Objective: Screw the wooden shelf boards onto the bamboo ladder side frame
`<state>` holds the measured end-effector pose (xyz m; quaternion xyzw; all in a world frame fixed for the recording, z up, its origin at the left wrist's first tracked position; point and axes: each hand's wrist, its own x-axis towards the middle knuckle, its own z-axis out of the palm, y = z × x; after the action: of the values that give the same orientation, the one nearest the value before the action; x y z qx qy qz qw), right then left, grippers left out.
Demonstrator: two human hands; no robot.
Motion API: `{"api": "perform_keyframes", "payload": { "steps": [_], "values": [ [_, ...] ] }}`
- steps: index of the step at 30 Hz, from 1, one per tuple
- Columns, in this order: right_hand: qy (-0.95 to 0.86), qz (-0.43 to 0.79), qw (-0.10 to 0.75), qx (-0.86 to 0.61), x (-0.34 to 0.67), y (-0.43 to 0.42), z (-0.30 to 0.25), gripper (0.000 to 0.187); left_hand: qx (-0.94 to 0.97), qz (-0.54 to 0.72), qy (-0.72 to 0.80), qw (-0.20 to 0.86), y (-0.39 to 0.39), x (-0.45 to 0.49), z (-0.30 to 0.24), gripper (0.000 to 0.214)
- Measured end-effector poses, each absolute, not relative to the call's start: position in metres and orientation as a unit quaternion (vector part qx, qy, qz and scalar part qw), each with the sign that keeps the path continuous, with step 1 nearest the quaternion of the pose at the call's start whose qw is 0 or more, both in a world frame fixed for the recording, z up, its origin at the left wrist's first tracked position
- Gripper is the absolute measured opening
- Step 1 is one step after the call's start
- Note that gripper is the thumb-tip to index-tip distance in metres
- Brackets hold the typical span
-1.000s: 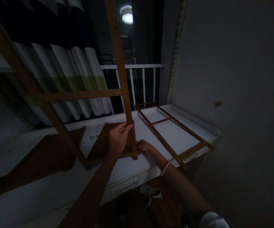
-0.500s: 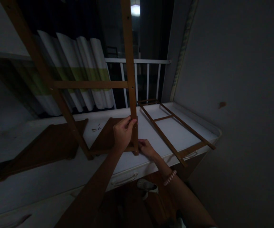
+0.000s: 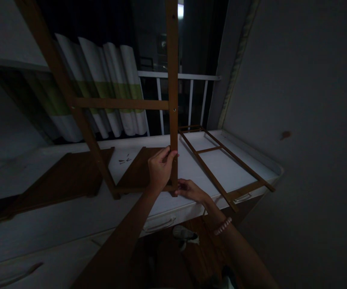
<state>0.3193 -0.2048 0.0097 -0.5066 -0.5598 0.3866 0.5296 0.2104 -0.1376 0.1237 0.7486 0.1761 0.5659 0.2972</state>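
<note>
An upright brown wooden frame (image 3: 173,72) with a crossbar stands on the white surface. My left hand (image 3: 160,168) is closed around its right post, low down. At the foot of that post is my right hand (image 3: 191,190), thumb and fingers curled together against the outer side. Whatever the right fingertips hold, if anything, is too small and dark to make out. A brown wooden panel (image 3: 135,170) lies behind the frame's lower end, meeting it along a low edge. Several small dark pieces, perhaps screws (image 3: 125,160), lie beyond that panel.
Flat on the right lies a second wooden frame (image 3: 211,176). Another brown panel (image 3: 61,180) rests at the left. The white surface (image 3: 158,204) has drawers below its front edge. Behind are a curtain (image 3: 110,88) and a white railing (image 3: 197,76); shoes (image 3: 185,235) are on the floor.
The view has shifted slightly, so the frame appears a little further right. My right hand's fingers have shifted at the post's foot; my left hand keeps its hold.
</note>
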Motion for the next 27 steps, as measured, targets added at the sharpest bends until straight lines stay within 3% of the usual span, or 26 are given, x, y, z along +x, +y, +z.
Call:
{"api": "perform_keyframes", "payload": {
  "steps": [8,27],
  "values": [
    [-0.614,0.325,0.522,-0.494,0.319,-0.204,0.007,0.036,0.747,0.572,0.186,0.283,-0.138,0.21,0.123,0.02],
    [-0.675,0.261,0.479,-0.496,0.316,-0.207,0.019,0.037,0.75,0.599,0.146,0.239,-0.139,0.199,0.126,0.017]
  ]
}}
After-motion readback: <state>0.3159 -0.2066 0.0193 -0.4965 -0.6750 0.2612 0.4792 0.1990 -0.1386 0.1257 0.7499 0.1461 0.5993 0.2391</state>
